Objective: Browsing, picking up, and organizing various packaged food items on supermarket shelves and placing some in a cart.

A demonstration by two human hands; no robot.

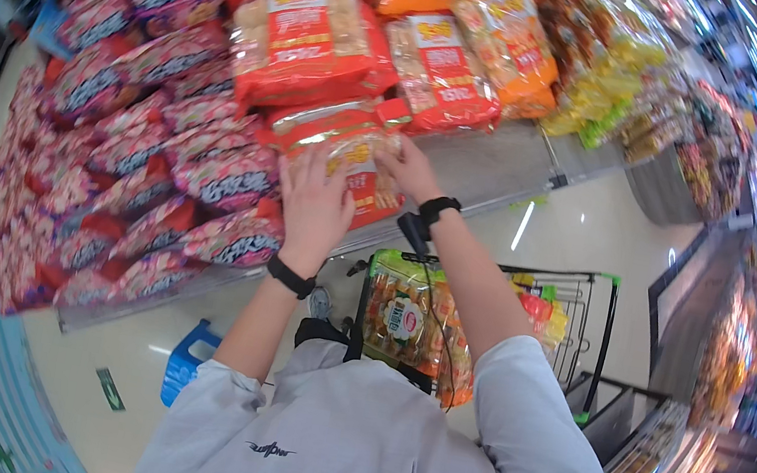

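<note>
On the near edge of a display stand (pixel 503 156) lies a red and clear snack package (pixel 367 178) with printed writing. My left hand (pixel 317 188) rests flat on its left part, fingers spread. At its right upper side, my right hand (pixel 409 170) has the fingers bent against the wrapper; whether they pinch it is hard to make out. Just behind is a larger red snack pack (pixel 306 45), and another red pack (pixel 442 69) lies to its right. Pink snack bags (pixel 235 188) are heaped directly left of my left hand.
Below the stand's edge is a shopping cart (pixel 495 265) holding packaged goods (pixel 402 317). A blue plastic stool (pixel 185 362) stands on the floor at lower left. Orange packs (pixel 511 43) and yellow bags (pixel 602 86) fill the stand's far right. A cable (pixel 441 331) hangs from my right wrist.
</note>
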